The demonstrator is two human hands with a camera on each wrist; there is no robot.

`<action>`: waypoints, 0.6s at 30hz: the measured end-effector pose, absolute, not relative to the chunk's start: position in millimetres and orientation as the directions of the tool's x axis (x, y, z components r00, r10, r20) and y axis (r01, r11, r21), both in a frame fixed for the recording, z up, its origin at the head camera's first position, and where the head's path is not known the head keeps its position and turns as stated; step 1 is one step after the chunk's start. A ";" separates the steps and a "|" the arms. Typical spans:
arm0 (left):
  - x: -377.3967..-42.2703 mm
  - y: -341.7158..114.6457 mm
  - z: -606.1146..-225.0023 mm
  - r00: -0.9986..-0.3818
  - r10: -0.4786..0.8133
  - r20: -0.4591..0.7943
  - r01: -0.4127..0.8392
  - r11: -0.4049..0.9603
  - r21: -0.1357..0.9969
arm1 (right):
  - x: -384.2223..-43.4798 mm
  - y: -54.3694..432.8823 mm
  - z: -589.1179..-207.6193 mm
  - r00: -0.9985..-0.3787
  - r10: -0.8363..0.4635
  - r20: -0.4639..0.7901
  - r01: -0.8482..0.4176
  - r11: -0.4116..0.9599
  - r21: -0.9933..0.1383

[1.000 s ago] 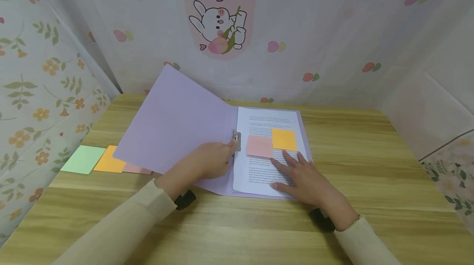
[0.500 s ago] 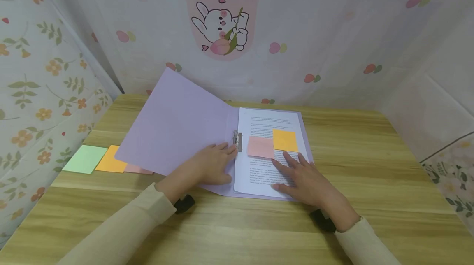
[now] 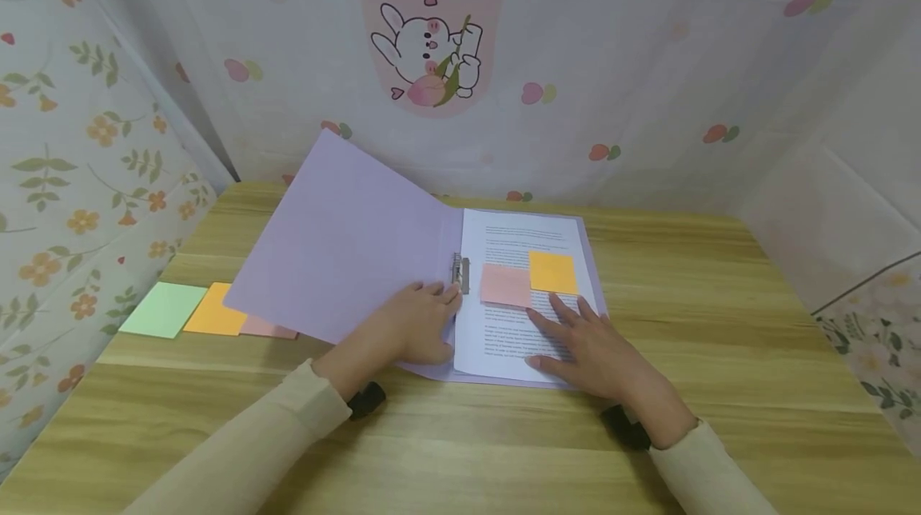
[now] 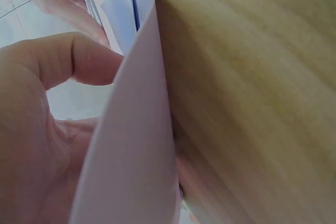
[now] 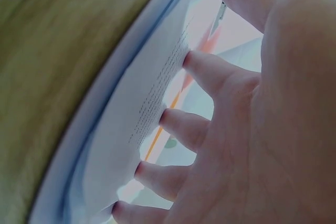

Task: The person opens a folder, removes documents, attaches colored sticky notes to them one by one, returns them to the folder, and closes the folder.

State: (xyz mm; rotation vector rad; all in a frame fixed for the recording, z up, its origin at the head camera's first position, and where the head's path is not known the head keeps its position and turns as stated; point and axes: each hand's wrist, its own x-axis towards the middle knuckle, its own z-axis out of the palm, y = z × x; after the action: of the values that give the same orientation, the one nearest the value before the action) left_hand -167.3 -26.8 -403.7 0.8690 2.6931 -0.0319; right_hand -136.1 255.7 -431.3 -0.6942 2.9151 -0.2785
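A purple file folder (image 3: 345,235) lies spread on the table, its left cover raised at the far corner. Printed sheets (image 3: 496,235) fill its right side, beside a metal clip (image 3: 462,273) at the spine. On the top sheet sit a pink sticky note (image 3: 505,285) and an orange sticky note (image 3: 552,272). My left hand (image 3: 417,325) rests on the folder near the spine, fingertips at the clip's lower end. My right hand (image 3: 593,351) is spread on the sheets, its fingertips (image 5: 194,59) touching the paper just below the notes.
At the left of the wooden table (image 3: 460,451) lie green (image 3: 164,310), orange (image 3: 216,312) and pink sticky notes (image 3: 266,328), the last two partly under the folder cover. A patterned cloth (image 3: 633,59) hangs behind the table.
My left hand's fingers, bent at the clip a second ago, have come off it and now lie flatter beside the spine. The right hand stays in place.
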 end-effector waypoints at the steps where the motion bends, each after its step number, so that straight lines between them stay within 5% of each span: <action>1: -166.6 -26.3 -403.9 -0.770 0.563 -0.301 0.574 0.817 0.062 | -136.1 255.6 -431.3 -0.886 -0.457 -0.086 -0.432 0.877 -0.210; 18: -158.2 -26.4 -413.5 -0.796 0.561 -0.226 0.564 0.824 0.059 | -136.5 252.8 -430.2 -0.891 -0.434 -0.135 -0.403 0.891 -0.209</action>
State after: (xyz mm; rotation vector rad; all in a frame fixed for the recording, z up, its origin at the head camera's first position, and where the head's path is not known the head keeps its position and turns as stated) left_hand -158.2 -26.4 -413.5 0.8686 2.7731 -0.0171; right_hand -136.5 252.8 -430.2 -0.6424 2.8807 -0.2616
